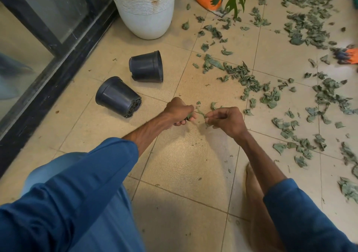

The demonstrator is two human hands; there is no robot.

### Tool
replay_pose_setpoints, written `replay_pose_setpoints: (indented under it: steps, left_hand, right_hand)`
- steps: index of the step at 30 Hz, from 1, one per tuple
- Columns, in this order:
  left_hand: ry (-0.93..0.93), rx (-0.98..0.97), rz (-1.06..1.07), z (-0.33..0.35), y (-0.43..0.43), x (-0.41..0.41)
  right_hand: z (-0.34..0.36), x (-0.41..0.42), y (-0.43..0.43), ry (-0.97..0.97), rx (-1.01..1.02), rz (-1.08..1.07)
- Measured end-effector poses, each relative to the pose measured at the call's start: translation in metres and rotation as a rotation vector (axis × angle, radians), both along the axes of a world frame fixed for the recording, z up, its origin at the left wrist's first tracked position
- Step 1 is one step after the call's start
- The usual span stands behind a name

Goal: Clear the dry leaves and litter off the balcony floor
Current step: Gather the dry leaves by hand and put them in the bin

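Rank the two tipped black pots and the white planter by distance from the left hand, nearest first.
From the left hand, which grips dry leaves:
1. Too close to call: lower black pot, to its left, and upper black pot, ahead-left.
2. Farthest: white planter, at the top of the view.

The person wears a long-sleeved top in deep blue. The left sleeve (67, 184) and the right sleeve (302, 217) are of smooth, softly creased cloth, and each cuff ends partway along the forearm. The trousers (44, 172) are a paler, greyish blue. The left hand (179, 111), the right hand (227, 119) and the one foot (253, 189) in view are bare.
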State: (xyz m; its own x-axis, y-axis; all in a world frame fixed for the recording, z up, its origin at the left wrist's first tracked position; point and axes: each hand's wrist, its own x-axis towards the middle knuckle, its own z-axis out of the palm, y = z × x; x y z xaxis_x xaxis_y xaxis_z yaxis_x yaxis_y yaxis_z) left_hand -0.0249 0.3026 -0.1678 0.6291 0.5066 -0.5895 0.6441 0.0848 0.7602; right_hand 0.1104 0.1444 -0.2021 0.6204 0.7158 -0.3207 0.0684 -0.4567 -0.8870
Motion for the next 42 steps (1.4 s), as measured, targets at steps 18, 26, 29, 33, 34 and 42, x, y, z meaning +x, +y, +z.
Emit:
replay_pose_setpoints:
  steps: [18,26,29,33,34,42]
  left_hand:
    - [-0.102,0.13,-0.233,0.002,-0.006,0.009]
    - [-0.158,-0.04,-0.218,0.006,-0.004,0.007]
    - [-0.179,-0.095,-0.21,0.008,0.0,0.006]
    - [-0.15,-0.075,-0.157,0.01,-0.005,0.007]
    - [-0.13,-0.039,-0.138,0.011,-0.004,0.008]
    - [-0.06,0.101,-0.12,0.013,0.005,0.002]
  right_hand:
    - [0.02,0.001,0.001,0.052,0.144,0.034]
    - [0.02,0.008,-0.004,0.325,0.194,0.069]
    - [0.019,0.009,-0.003,0.447,0.209,0.036]
    - [0.013,0.008,-0.002,0.599,0.273,-0.054]
    - [0.01,0.01,-0.002,0.67,0.304,-0.095]
    - [-0.018,0.058,-0.016,0.595,0.217,-0.429]
